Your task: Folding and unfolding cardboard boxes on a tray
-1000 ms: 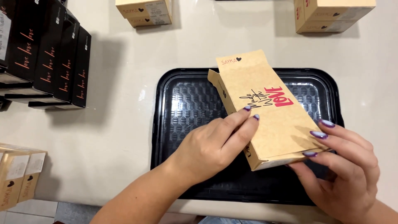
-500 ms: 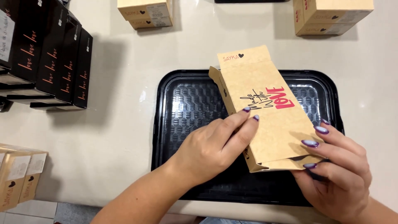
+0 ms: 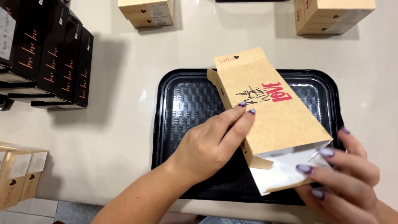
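Left hand (image 3: 211, 145) pressed flat along the near side of a tall kraft-brown carton (image 3: 269, 112), fingers together and two fingertips (image 3: 244, 108) laid on its printed face, steadying it rather than gripping. Right hand (image 3: 344, 178) at the carton's lower end, fingers loosely curled and pinching the white-lined end flap (image 3: 286, 174), swung open below the box mouth. Carton tilted, held just above a black plastic tray (image 3: 166, 124) that lies directly beneath both hands; top tuck flap standing up at the end away from the right hand.

Judged as the moment of working the bottom flap: best done with the steadying hand kept firm on the face so the tube holds square, the flap creased cleanly along its score and fed straight into the slot, not forced at an angle that could buckle the thin board.

Beyond the left hand, a row of black cartons (image 3: 49, 58) standing on the pale tabletop (image 3: 116, 137); nearer the body on that side, more kraft boxes (image 3: 18, 174). Past the tray, two stacks of brown boxes (image 3: 146, 12), well apart.
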